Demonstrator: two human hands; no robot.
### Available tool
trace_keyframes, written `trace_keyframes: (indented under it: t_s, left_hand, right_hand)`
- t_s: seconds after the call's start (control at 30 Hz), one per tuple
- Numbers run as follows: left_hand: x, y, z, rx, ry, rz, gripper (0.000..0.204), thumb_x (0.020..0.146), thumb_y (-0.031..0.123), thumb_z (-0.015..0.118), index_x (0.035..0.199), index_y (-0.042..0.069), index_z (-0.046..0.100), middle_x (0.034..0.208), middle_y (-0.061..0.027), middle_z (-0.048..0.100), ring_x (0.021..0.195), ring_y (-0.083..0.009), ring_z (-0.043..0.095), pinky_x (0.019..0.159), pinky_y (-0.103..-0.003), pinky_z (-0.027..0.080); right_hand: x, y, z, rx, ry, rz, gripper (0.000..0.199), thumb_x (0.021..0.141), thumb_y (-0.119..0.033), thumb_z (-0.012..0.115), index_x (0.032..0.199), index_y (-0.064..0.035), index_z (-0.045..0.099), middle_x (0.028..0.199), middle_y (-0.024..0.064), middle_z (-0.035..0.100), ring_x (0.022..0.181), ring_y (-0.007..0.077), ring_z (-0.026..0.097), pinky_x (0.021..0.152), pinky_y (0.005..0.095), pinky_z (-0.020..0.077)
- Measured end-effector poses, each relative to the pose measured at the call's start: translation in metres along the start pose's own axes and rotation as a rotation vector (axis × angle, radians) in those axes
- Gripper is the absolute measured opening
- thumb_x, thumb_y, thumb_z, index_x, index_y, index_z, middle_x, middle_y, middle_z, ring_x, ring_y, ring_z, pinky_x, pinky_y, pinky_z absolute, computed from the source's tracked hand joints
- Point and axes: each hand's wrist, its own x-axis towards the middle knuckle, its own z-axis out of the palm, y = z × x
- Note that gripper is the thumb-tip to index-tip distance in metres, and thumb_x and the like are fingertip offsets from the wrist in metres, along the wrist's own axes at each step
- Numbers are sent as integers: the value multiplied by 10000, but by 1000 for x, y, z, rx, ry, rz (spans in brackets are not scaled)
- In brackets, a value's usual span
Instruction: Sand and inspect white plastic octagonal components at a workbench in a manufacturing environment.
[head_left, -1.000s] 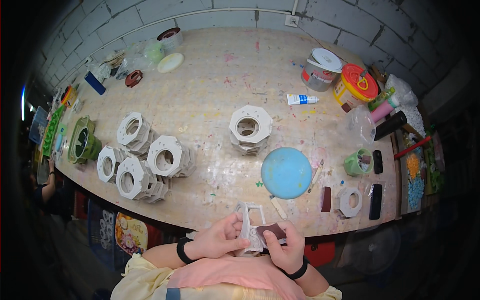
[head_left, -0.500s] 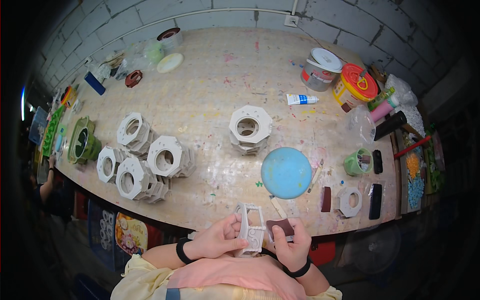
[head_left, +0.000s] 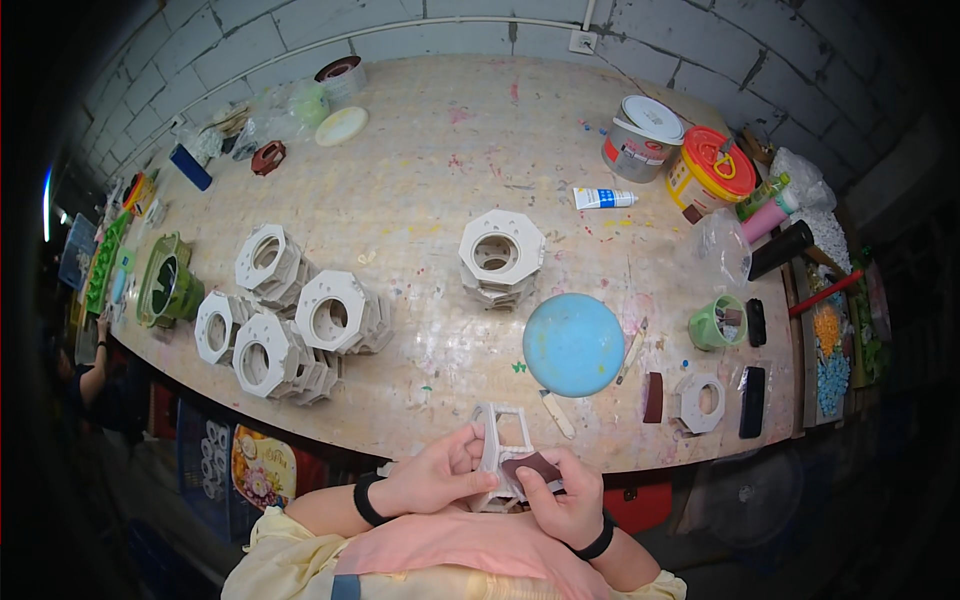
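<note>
White frame in left hand

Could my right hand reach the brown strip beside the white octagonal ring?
Probably yes: bare tabletop lies between the right hand and the brown strip, though its fingers grip a brown sheet.

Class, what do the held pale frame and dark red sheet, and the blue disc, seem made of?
Pale frame: perhaps plaster or resin; matt, even off-white.
Dark red sheet: likely sandpaper; thin, flexed, dull.
Blue disc: possibly plastic; smooth-looking, mostly even colour.
</note>
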Motion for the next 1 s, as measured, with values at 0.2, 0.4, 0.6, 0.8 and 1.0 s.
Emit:
trace_keyframes:
  t_s: [0.2,0.4,0.6,0.8,1.0]
  left_hand:
    - [-1,2,0,-32,-20,-7,466,844,36,558,1239,16,312,1129,-111,519,901,-136,575,718,-250,483]
    - [-3,4,3,-26,-16,-26,491,836,39,568,1250,13,304,1117,-105,529,818,-101,584,626,-212,481]
    - [-2,3,4,-2,-23,-21,486,835,41,568,1244,10,307,1104,-111,531,759,-91,576,592,-206,474]
    - [-5,1,2,-13,-34,-26,458,843,15,552,1231,0,310,1140,-122,508,901,-134,550,735,-249,466]
    - [-5,3,-2,-3,-75,-82,438,848,-16,530,1225,-7,308,1187,-136,482,1045,-179,532,890,-305,448]
  right_hand:
    - [2,6,-2,-48,38,-17,102,790,-48,617,855,10,563,665,124,629,571,190,630,502,274,471]
    - [1,3,-12,8,163,57,95,790,-45,615,843,10,559,663,103,624,562,132,599,504,251,453]
    - [1,-1,-5,7,40,7,81,785,-32,615,836,4,564,664,109,624,570,167,626,509,259,464]
    - [0,1,-3,-20,47,-15,91,782,-24,616,842,7,556,671,118,620,568,185,627,501,269,463]
    - [1,2,-7,-164,217,3,96,771,-17,623,833,13,557,673,129,618,569,201,627,502,279,465]
